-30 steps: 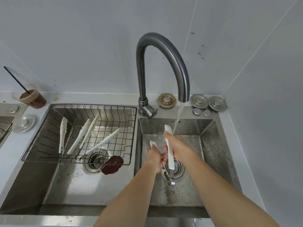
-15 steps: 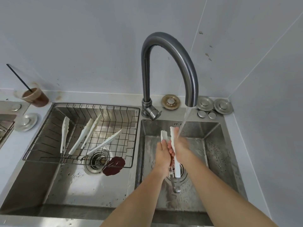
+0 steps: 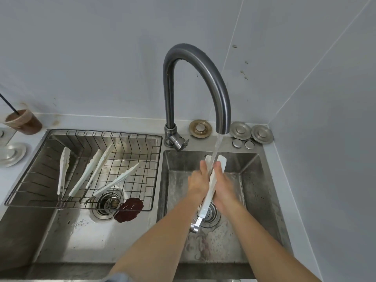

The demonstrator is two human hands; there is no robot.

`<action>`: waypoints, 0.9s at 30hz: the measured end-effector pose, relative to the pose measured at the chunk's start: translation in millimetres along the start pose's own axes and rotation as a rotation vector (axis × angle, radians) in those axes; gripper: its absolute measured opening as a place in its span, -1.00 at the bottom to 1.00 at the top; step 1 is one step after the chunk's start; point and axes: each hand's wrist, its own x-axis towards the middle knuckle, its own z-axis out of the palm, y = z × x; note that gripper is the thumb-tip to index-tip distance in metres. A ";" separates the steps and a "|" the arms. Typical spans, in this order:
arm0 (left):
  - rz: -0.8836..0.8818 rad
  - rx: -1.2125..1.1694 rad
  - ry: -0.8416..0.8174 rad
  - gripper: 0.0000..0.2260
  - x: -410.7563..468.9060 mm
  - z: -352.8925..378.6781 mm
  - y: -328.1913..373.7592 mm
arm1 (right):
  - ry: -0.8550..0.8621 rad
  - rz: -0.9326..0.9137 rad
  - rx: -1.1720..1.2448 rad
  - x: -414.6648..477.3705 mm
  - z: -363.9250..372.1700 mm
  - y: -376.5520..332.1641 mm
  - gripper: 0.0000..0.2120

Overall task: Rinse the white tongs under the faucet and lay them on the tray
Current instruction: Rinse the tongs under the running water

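Observation:
Over the right sink basin, white tongs with a metal hinge end stand nearly upright, tips up. My left hand and my right hand grip them from either side. Water runs from the dark curved faucet onto the tong tips and my fingers. The wire tray sits across the left basin and holds three more white tongs.
A dark red patch lies beside the left drain. Metal drain plugs line the back ledge. A cup of brown drink with a straw stands at far left. A wall closes the right side.
Both hands lifted the tongs closer under the stream. The two arms of the tongs came together, and the water now falls on their tips.

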 end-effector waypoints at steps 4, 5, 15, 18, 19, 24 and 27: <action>0.075 -0.031 -0.042 -0.49 -9.3 -8.0 -4.6 | 0.112 -0.021 -0.063 2.5 29.0 3.9 -0.50; 0.078 -0.090 -0.050 -0.51 -14.6 -11.1 -6.9 | 0.089 -0.031 -0.093 2.7 35.8 5.0 -0.46; -0.028 -0.363 -0.299 -0.65 -59.9 -26.2 -32.6 | 0.147 0.044 -0.165 13.3 37.4 -1.2 -0.61; -0.015 -0.348 -0.281 -0.75 -62.1 -25.7 -33.4 | 0.047 0.073 -0.039 12.4 26.3 2.1 -0.77; 0.011 -0.270 -0.231 -0.74 -59.7 -23.4 -32.6 | 0.008 0.070 -0.004 11.5 20.5 5.1 -0.81; 0.166 0.438 0.040 -0.58 -40.8 -17.9 -25.1 | -0.038 0.072 0.187 7.8 4.1 15.5 -0.87; 0.238 0.529 0.040 -0.54 -32.7 -20.6 -19.6 | 0.049 0.067 0.253 8.7 6.5 12.5 -0.87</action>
